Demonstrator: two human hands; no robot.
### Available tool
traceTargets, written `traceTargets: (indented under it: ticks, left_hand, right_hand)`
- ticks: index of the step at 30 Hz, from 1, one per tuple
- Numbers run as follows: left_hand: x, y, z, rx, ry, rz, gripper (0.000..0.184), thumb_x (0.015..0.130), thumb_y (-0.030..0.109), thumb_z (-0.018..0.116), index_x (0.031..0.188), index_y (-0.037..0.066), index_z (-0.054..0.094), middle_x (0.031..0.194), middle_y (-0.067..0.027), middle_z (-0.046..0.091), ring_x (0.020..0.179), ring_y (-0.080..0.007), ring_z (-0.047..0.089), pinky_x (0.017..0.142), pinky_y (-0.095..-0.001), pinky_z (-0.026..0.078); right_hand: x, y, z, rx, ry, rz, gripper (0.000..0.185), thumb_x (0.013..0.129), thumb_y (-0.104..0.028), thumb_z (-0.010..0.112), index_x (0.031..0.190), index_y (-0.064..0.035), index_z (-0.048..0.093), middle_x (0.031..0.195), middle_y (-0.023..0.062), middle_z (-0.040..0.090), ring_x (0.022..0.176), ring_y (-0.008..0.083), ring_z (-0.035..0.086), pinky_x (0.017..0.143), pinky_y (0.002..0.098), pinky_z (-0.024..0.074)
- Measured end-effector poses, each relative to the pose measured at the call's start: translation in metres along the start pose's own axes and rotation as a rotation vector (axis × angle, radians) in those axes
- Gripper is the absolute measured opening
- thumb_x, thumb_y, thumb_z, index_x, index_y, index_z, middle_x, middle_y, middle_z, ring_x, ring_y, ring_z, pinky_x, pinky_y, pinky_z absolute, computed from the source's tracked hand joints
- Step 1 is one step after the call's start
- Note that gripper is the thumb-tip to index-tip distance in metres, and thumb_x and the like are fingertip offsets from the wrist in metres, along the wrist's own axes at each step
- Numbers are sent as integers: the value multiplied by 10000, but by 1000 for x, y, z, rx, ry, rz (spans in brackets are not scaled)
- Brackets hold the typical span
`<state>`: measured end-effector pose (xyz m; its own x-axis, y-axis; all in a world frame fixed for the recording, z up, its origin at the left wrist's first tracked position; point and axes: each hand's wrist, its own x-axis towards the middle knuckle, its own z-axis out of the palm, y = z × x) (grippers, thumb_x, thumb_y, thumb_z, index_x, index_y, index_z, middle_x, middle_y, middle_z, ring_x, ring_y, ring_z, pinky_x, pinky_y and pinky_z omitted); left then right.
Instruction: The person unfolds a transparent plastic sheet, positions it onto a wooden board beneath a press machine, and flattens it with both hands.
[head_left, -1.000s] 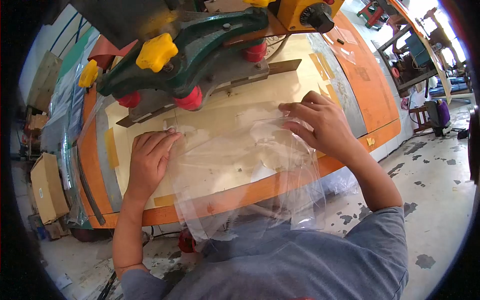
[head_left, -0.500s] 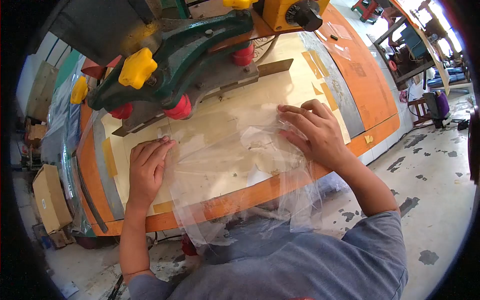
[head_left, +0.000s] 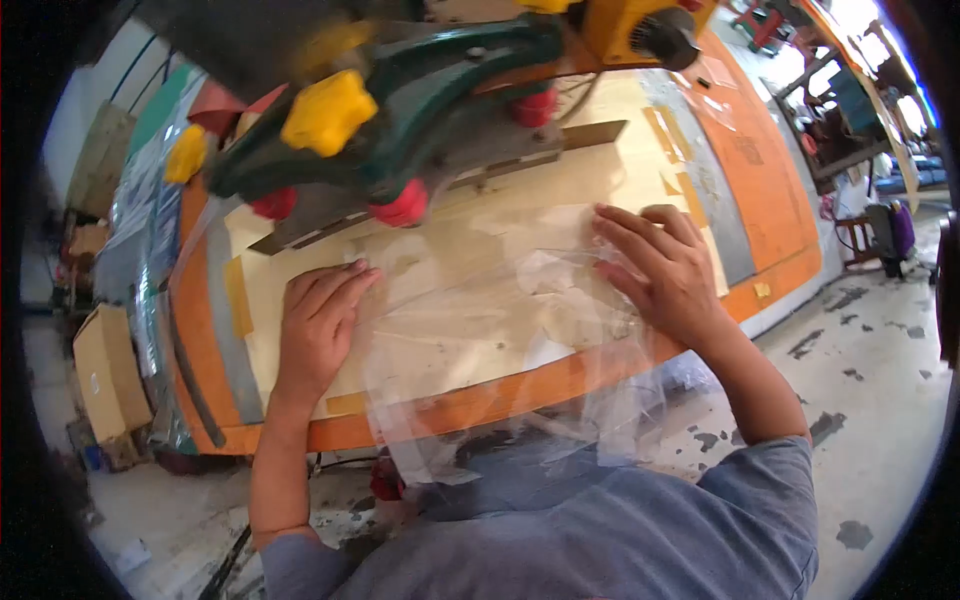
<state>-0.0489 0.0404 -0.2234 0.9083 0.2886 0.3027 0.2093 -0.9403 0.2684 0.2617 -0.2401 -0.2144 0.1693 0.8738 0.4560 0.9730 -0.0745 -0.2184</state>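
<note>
A clear plastic sheet [head_left: 470,330] lies over the pale board [head_left: 440,230] and hangs past the table's front edge toward my lap. At its left edge my left hand [head_left: 325,315] pinches the film, fingers pressed together. My right hand [head_left: 660,265] grips the film's right side between thumb and fingers. Just beyond both hands, the long metal bar [head_left: 590,135] of a green press head [head_left: 430,90] hangs over the board. The film is partly blurred, so its far edge is hard to make out.
Yellow knobs [head_left: 328,112] and red round fittings [head_left: 398,203] sit on the press. The orange table edge [head_left: 500,397] runs in front of me. Plastic rolls [head_left: 150,260] and a cardboard box [head_left: 110,375] are at left. A shelf rack [head_left: 835,110] stands at far right.
The whole view has shifted, so table, press and hands appear farther right than half a second ago. Both hands keep their hold on the film, with little movement against the board.
</note>
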Motion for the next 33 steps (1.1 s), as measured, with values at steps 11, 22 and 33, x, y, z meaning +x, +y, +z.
traceTargets:
  ticks: [11,22,33]
  left_hand:
    - [-4,1,-12,-47,-85,-17,425,932,67,682,1349,129,730,1390,-49,708,1287,-267,634,1084,-427,464]
    - [-13,-11,-16,-153,-154,20,481,980,385,690,1395,141,697,1510,-42,631,1382,-275,581,1135,-449,416]
    - [-16,-7,-12,24,-84,-29,484,945,332,734,1418,239,695,1578,-28,571,1437,-319,511,1175,-474,387]
  right_hand:
    - [5,-4,-2,47,-86,120,431,839,-206,839,1247,-115,734,1353,-6,741,1022,281,629,937,415,529]
    - [26,8,-3,31,-161,140,378,872,-199,803,1234,-111,738,1362,-49,731,914,254,607,913,403,526]
    - [38,31,12,94,-165,76,344,941,-237,758,1262,-119,724,1407,1,709,1117,248,715,882,386,513]
